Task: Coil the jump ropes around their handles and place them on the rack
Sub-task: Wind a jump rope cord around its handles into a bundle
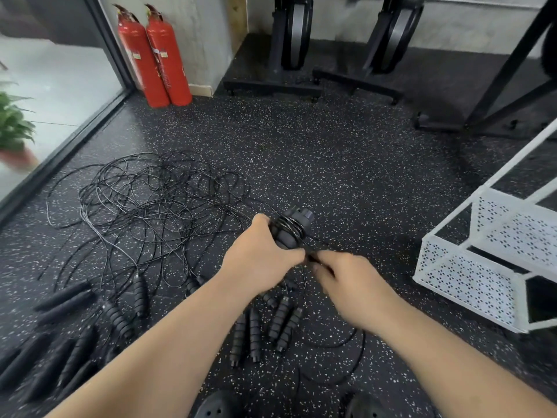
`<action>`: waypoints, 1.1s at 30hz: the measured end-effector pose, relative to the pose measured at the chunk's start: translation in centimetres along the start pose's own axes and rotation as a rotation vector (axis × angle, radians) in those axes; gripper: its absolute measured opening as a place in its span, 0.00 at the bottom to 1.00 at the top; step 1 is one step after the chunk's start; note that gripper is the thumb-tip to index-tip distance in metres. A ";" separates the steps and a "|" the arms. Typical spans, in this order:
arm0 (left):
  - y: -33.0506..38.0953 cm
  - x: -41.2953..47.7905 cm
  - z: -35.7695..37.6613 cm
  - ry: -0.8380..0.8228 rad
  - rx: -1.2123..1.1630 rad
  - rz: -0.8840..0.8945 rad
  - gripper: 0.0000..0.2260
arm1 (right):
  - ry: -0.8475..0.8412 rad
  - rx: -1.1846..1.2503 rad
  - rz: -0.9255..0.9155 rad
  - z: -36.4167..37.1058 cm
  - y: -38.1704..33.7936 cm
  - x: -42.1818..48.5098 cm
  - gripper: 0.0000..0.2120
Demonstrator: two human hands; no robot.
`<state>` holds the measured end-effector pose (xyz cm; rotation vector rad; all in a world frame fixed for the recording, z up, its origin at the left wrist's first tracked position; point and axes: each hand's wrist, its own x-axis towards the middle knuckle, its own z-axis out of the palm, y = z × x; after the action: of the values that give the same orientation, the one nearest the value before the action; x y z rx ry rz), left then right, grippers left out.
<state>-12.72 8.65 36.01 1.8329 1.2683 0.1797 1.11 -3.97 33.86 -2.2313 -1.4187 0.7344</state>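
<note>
While L hand point(259, 260) grips part-wrapped handles point(291, 229) over floor point(331, 161), R hand point(352, 282) pinches loose cord point(313, 256): item light, springy, prob. slick; hold at handles, keep cord taut.

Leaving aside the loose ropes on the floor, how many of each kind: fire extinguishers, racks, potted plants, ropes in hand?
Fire extinguishers: 2
White rack: 1
Potted plant: 1
Jump rope, held by left hand and right hand: 1
Total: 5
</note>
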 end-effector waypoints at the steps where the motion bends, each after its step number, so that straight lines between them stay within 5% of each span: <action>1: -0.1 0.3 0.0 -0.029 -0.081 -0.052 0.22 | -0.003 -0.105 -0.026 0.2 -0.4 -0.5 0.09; 4: 0.1 0.5 -0.2 -0.177 -0.322 -0.161 0.16 | 0.026 -0.436 -0.037 0.5 -1.5 -1.6 0.06; 8: 0.5 0.3 -1.3 -0.318 -0.521 -0.100 0.06 | 0.121 -0.561 -0.015 -0.7 -1.5 -1.6 0.06; 20: -1.4 1.1 -0.1 0.128 0.427 0.191 0.18 | 0.098 -0.674 -0.185 -3.8 -4.2 -3.4 0.12; 28: -0.9 -0.3 1.7 -0.153 0.677 0.650 0.21 | 0.160 -0.496 -0.222 -6.7 -1.5 -1.3 0.18; 33: -0.6 -0.9 1.6 -0.275 0.468 0.760 0.22 | 0.133 -0.160 -0.153 -7.5 1.3 -0.1 0.16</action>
<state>-12.63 7.03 34.91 2.5752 0.3881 0.0319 6.60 -4.98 39.07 -2.2115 -1.6090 0.4281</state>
